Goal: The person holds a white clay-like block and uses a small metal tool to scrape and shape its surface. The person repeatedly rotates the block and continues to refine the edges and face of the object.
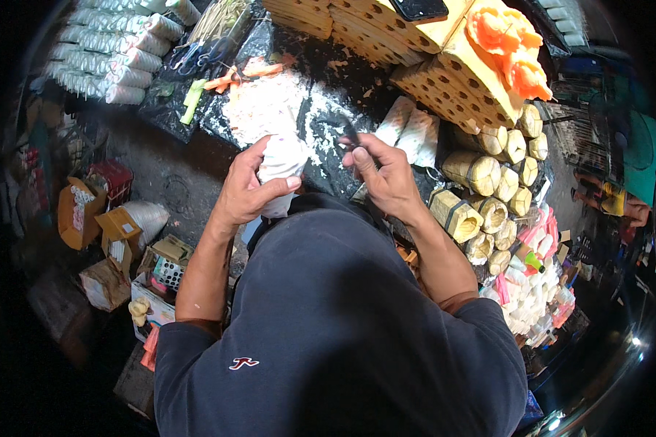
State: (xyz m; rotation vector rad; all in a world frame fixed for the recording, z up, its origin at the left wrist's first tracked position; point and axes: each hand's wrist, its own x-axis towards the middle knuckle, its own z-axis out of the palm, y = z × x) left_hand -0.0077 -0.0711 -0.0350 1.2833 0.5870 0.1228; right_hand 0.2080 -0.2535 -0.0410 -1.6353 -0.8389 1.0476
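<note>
My left hand (259, 178) is wrapped round a thick white piece, probably a wax candle (283, 156), with a ridged top and a paler lower end by my lap. The thumb presses on its near side. To the right of it, apart from the candle, my right hand (381, 173) pinches a slim dark tool, perhaps a knife (351, 130); motion smears its upper end. Below both hands a black-covered work surface (326, 171) is strewn with white shavings (266, 105), heaped thickest beyond my left hand.
Orange and green strips (222, 81) lie beyond the shavings. Yellow blocks with holes (452, 87) stand far right, bearing an orange lump (510, 47) and a phone (420, 9). White wrapped rolls (408, 131) and yellowish cylinders (481, 171) lie right; stacked white rolls (135, 62) far left; cartons (80, 215) left.
</note>
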